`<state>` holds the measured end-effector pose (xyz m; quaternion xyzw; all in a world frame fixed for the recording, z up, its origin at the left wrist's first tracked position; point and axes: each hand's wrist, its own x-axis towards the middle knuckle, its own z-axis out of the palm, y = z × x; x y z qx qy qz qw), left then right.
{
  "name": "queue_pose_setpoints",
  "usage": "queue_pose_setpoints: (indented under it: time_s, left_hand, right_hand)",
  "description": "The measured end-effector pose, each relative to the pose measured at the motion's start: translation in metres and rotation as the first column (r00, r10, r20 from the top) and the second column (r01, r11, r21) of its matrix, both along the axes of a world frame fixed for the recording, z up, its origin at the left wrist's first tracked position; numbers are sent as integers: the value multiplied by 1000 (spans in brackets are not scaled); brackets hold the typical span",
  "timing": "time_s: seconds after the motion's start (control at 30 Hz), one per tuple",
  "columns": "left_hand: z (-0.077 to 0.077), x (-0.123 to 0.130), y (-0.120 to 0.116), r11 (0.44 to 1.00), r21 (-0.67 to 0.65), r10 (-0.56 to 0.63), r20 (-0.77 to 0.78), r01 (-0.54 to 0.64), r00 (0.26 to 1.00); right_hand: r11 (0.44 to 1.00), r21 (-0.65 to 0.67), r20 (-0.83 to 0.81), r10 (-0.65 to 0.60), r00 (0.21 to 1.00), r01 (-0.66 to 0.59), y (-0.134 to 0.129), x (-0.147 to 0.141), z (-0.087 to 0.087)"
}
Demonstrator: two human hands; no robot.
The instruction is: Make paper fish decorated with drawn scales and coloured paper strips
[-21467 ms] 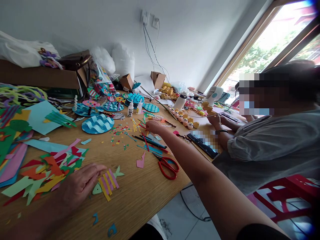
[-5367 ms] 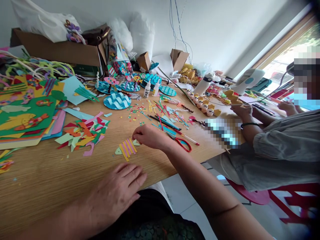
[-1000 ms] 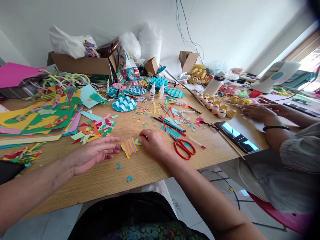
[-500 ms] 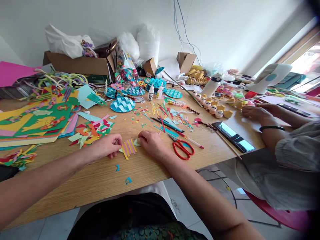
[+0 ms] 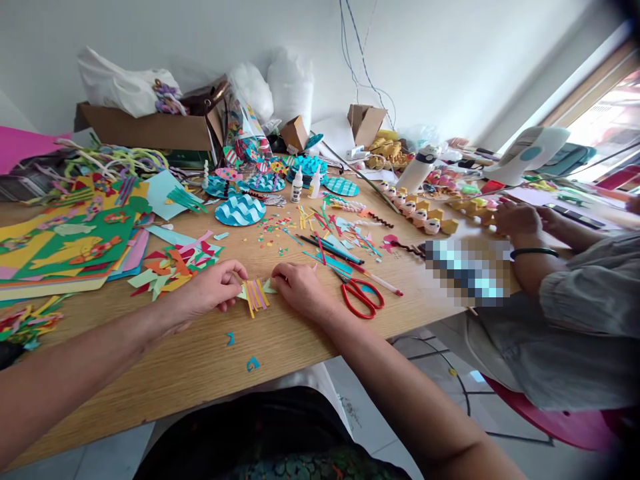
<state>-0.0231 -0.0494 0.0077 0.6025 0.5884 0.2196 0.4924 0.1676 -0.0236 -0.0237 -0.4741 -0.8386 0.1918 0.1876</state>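
Note:
A small light green paper piece (image 5: 267,287) carries yellow and pink paper strips (image 5: 257,297) laid side by side across it. My left hand (image 5: 215,290) has thumb and index finger closed on its left green end. At the right green tip, my right hand (image 5: 300,287) has its fingers closed, partly hiding that end. Two blue paper scraps (image 5: 253,364) lie on the wood nearer my body. Red-handled scissors (image 5: 361,297) lie just right of my right hand, beside several pens and pencils (image 5: 336,249).
Colored paper cuttings (image 5: 183,263) and stacked sheets (image 5: 65,247) cover the left side. Behind are two glue bottles (image 5: 297,187), blue wavy discs (image 5: 241,211) and a cardboard box (image 5: 150,137). At right, another person's hands (image 5: 520,220) work beside small figures (image 5: 425,219).
My left hand's fingers have come over the left green end of the striped paper. The piece looks narrower, as if tilted or bent. The view has shifted slightly; the neighbor's hands have risen a little.

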Motion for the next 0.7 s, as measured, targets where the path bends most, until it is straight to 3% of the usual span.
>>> queue_pose_setpoints:
  time_s: [0.17, 0.33, 0.4, 0.47, 0.53, 0.6, 0.7]
  left_hand:
    - [-1, 0, 3, 995, 87, -49, -44, 53, 998]
    - [15, 1, 2, 971, 224, -81, -29, 85, 996]
    - [21, -2, 0, 955, 287, -85, 11, 78, 996]
    - [24, -6, -2, 936, 347, -72, 42, 53, 997]
    - [26, -11, -4, 917, 399, -66, 68, 33, 995]
    - [26, -16, -5, 903, 428, -80, 104, 28, 991]
    - [24, -20, -5, 899, 438, -105, 156, 26, 982]
  right_hand:
    - [1000, -1, 1, -16, 1000, 16, 1, 1, -1]
    - [996, -37, -72, -78, 994, 76, 3, 0, -1]
    - [985, -113, -162, -146, 976, 129, 4, -1, 1]
    - [948, -288, -316, -227, 921, 134, 5, -1, 4]
    - [859, -512, -509, -322, 798, 20, 3, -1, 8]
    - [707, -678, -651, -450, 611, -202, 0, 1, 10]
    - [459, -728, -675, -608, 417, -509, -7, 4, 11]
